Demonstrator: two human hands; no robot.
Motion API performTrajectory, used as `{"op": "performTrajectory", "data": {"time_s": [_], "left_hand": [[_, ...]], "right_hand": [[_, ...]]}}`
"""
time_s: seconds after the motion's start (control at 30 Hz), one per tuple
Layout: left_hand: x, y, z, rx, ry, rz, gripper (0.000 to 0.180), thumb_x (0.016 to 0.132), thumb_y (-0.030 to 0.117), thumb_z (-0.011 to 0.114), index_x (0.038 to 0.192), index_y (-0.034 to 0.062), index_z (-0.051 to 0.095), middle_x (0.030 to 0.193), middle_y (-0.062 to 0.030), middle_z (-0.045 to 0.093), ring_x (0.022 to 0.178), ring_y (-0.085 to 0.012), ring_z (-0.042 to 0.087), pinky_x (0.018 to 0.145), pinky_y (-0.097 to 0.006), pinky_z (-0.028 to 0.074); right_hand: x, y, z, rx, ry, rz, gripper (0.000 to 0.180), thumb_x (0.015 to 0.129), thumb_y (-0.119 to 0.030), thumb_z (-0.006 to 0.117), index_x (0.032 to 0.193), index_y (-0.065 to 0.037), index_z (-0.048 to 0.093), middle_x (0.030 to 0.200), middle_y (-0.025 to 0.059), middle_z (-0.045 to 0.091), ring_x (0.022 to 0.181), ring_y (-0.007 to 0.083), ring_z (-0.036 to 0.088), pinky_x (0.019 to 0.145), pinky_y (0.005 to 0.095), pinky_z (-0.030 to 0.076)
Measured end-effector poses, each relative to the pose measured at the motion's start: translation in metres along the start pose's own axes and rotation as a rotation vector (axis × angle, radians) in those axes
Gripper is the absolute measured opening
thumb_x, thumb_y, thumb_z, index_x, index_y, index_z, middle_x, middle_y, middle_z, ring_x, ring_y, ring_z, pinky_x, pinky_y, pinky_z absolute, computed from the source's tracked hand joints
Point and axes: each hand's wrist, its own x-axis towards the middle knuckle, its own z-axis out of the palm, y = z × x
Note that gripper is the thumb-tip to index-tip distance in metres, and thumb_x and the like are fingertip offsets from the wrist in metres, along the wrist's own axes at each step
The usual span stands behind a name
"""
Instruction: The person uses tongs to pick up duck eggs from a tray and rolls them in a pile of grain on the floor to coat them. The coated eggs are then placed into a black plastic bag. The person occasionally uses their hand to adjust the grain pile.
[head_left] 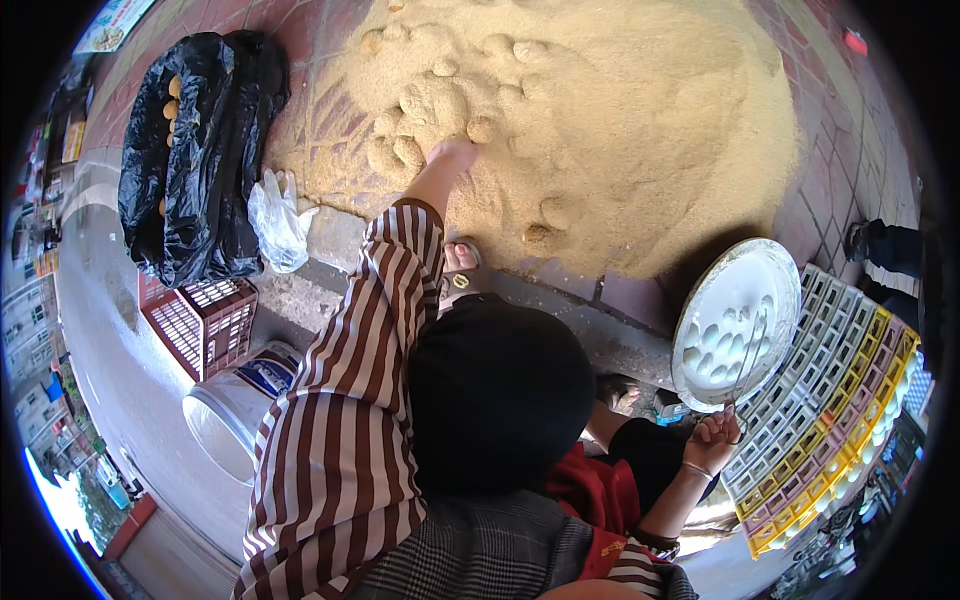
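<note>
My left hand point(452, 152), on a brown-and-white striped sleeve, reaches far forward and rests on a big heap of tan husk point(640, 130). It lies among several husk-coated egg-shaped lumps point(432, 100). Whether it grips one is hidden. My right hand point(712, 432) is low on the right, closed on the thin wire handle of a white bucket point(775, 265). The bucket is tilted and holds several white eggs point(722, 340) in pale liquid.
Black plastic bags point(195, 150) holding coated lumps lie at the left, with a crumpled white bag point(278, 220) beside them. A red crate point(205, 320) and a clear tub point(232, 412) sit lower left. Stacked grey and yellow egg trays point(835, 400) stand right. Another person's shoe point(868, 240) is at the right edge.
</note>
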Motion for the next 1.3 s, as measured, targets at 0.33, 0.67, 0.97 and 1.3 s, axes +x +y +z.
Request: {"op": "performTrajectory", "data": {"time_s": [0.33, 0.67, 0.97, 1.3], "left_hand": [[-0.013, -0.099, -0.065, -0.047, 0.336, 0.093, 0.038, 0.091, 0.036, 0.055, 0.116, 0.0085, 0.061, 0.119, -0.0092, 0.056, 0.113, -0.0221, 0.053, 0.088, -0.038, 0.048], [-0.098, -0.147, 0.112, -0.642, 1.063, -0.322, 0.099, 0.071, 0.060, 0.068, 0.144, 0.0123, 0.021, 0.142, -0.0258, 0.023, 0.131, -0.0421, 0.028, 0.104, -0.051, 0.033], [-0.098, -0.187, 0.089, -0.434, 1.363, -0.530, 0.041, 0.072, 0.032, 0.071, 0.108, 0.0150, 0.061, 0.113, -0.0132, 0.049, 0.093, -0.0317, 0.054, 0.078, -0.046, 0.047], [-0.096, -0.004, 0.040, -0.525, 0.902, 0.638, 0.030, 0.079, 0.006, 0.057, 0.109, 0.0050, 0.057, 0.102, -0.0164, 0.056, 0.096, -0.0317, 0.057, 0.084, -0.039, 0.048]], "right_hand": [[-0.001, 0.000, 0.007, 0.038, 0.009, 0.006, 0.031, 0.094, -0.016, 0.047, 0.121, -0.001, 0.051, 0.072, 0.0015, 0.047, 0.057, 0.0066, 0.037, 0.042, 0.0169, 0.028], [0.007, 0.001, 0.000, 0.036, -0.021, -0.002, 0.031, 0.093, -0.015, 0.050, 0.120, 0.000, 0.052, 0.073, 0.0015, 0.046, 0.058, 0.0068, 0.038, 0.042, 0.0176, 0.029], [0.003, 0.002, 0.004, -0.007, -0.064, -0.020, 0.032, 0.093, -0.018, 0.051, 0.120, -0.002, 0.054, 0.073, 0.0001, 0.047, 0.058, 0.0060, 0.039, 0.043, 0.0155, 0.030], [0.007, 0.002, 0.008, 0.003, 0.006, -0.006, 0.029, 0.093, -0.018, 0.050, 0.116, -0.002, 0.056, 0.072, -0.0001, 0.047, 0.056, 0.0055, 0.038, 0.041, 0.0157, 0.029]]}}
